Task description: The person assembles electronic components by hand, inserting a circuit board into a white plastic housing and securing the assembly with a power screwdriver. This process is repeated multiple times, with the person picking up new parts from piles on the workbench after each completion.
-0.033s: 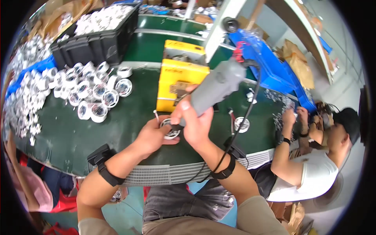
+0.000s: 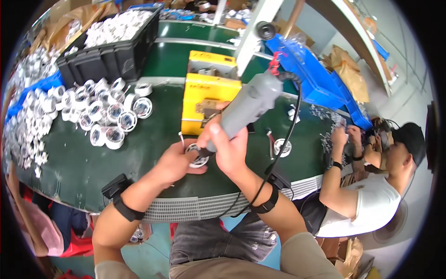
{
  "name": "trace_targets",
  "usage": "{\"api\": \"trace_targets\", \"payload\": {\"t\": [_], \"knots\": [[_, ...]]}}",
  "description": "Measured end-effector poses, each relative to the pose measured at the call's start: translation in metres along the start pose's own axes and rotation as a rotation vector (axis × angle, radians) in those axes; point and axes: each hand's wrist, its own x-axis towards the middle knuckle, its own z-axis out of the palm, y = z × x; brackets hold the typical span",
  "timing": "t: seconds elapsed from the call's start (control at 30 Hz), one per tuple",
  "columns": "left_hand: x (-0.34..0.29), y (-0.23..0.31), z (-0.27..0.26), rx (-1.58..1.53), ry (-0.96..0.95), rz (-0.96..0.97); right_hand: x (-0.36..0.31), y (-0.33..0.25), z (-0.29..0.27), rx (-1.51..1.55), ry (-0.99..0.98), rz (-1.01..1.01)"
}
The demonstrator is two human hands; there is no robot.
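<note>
My left hand (image 2: 175,162) is closed around a round white housing (image 2: 200,161) with a dark centre, held low over the green table. A thin white-tipped wire (image 2: 181,136) sticks up beside it. My right hand (image 2: 228,148) wraps around a grey electric screwdriver (image 2: 251,104), which slants down to the left. Its dark nose points at the middle of the housing; the very tip is hard to make out. Behind my hands stands a yellow box-shaped fixture (image 2: 190,109) with a metal latch on its front. A similar white ring (image 2: 282,148) with a wire lies to the right.
Many white round housings (image 2: 114,111) lie in a heap at the left, before a black crate (image 2: 100,60) of white parts. Blue bins (image 2: 316,86) stand at the back right. The screwdriver's black cable (image 2: 288,144) crosses the table. A co-worker (image 2: 362,204) sits at the right.
The whole view has shifted slightly leftward. Both hands keep their grips, with the screwdriver's nose still at the housing.
</note>
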Motion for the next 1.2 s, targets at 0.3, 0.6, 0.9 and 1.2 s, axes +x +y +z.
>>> {"api": "trace_targets", "payload": {"t": [0.3,0.6,0.9,1.2], "knots": [[-0.047,0.062,-0.068,1.246,1.295,0.664,-0.051,-0.063,-0.187,-1.595,0.047,0.168],[-0.031,0.014,0.038,1.100,-0.065,0.998,-0.081,-0.041,-0.081,-0.435,0.119,0.403],[-0.028,0.022,0.019,0.579,-0.131,0.633,-0.027,-0.037,-0.055,-0.956,-0.122,-0.116],[-0.018,0.016,0.007,0.020,-0.257,0.351,-0.007,-0.014,-0.070,-0.203,-0.265,0.541]]}}
